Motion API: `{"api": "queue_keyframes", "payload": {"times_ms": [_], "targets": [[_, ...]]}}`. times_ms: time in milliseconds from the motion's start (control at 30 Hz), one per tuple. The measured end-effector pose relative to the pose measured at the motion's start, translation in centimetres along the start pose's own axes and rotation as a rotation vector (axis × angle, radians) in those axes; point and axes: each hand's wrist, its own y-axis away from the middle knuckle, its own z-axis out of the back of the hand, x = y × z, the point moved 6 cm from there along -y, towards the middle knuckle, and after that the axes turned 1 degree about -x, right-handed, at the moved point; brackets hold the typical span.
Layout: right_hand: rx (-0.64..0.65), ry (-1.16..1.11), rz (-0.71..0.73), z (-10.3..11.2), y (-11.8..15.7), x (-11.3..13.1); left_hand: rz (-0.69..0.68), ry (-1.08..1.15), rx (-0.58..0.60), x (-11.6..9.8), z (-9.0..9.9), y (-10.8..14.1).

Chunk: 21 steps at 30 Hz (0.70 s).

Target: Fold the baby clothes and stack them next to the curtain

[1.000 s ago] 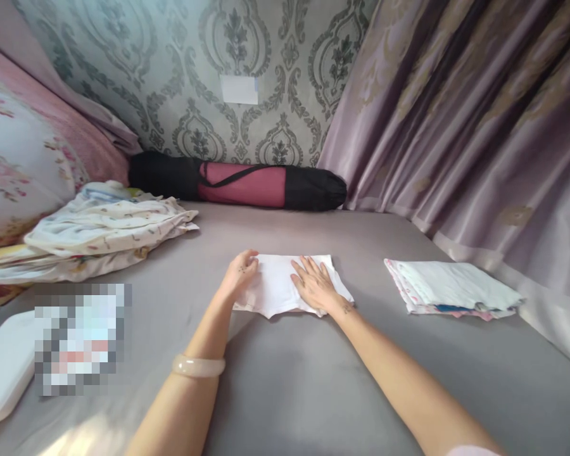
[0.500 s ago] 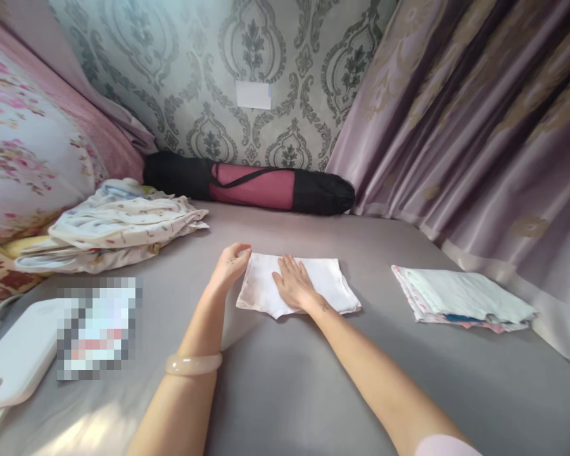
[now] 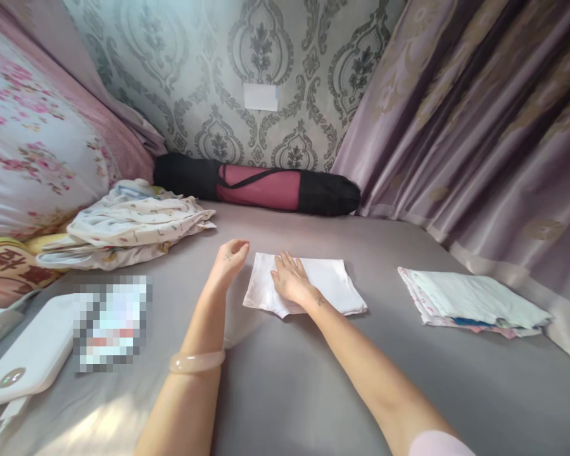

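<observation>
Folded cloth (image 3: 330,282) toward the middle of the bed (image 3: 304,392)

The right hand (image 3: 289,278) lies on it; the left hand (image 3: 232,256) is just off its left edge. A folded stack (image 3: 475,296) lies near the right edge, beside the curtain (image 3: 456,126). Toward the far left corner sits a clothes pile (image 3: 137,220); before it, a device (image 3: 42,348) left of a pixelated item (image 3: 116,323). A bag (image 3: 261,190) lines the far edge, before the wall (image 3: 194,69).

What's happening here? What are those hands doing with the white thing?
Somebody's right hand is lying flat on a folded white cloth, which rests on a gray sheet. The left hand is just beside the cloth, not touching it. A folded pile sits off to the right, and a looser heap of cloths lies to the left.
</observation>
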Motion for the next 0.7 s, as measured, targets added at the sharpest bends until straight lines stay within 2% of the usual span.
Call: {"api": "queue_keyframes", "payload": {"times_ms": [100, 233, 300, 400, 533, 600, 700], "targets": [[-0.076, -0.014, 0.022, -1.0, -0.8, 1.6, -0.021, 0.004, -0.011, 0.0, 0.0, -0.1], [-0.158, 0.008, 0.042, -2.6, -1.2, 2.2, -0.041, -0.003, -0.003, 0.2, -0.2, -0.2], [-0.132, 0.017, 0.036, -2.8, -1.3, 2.1, -0.039, -0.007, -0.001, 0.3, -0.2, -0.3], [-0.021, 0.007, 0.006, -2.2, -1.6, 2.1, -0.048, -0.011, -0.001, 0.2, -0.2, -0.2], [0.066, 0.047, -0.037, -1.2, -1.7, 3.2, -0.061, -0.018, 0.004, -0.1, -0.3, -0.2], [0.036, 0.06, -0.018, -1.3, -1.6, 4.3, -0.058, -0.027, -0.002, -0.1, -0.2, -0.2], [-0.091, 0.019, -0.022, -2.1, -1.2, 5.4, -0.061, -0.049, -0.012, 0.0, -0.1, -0.4]]}}
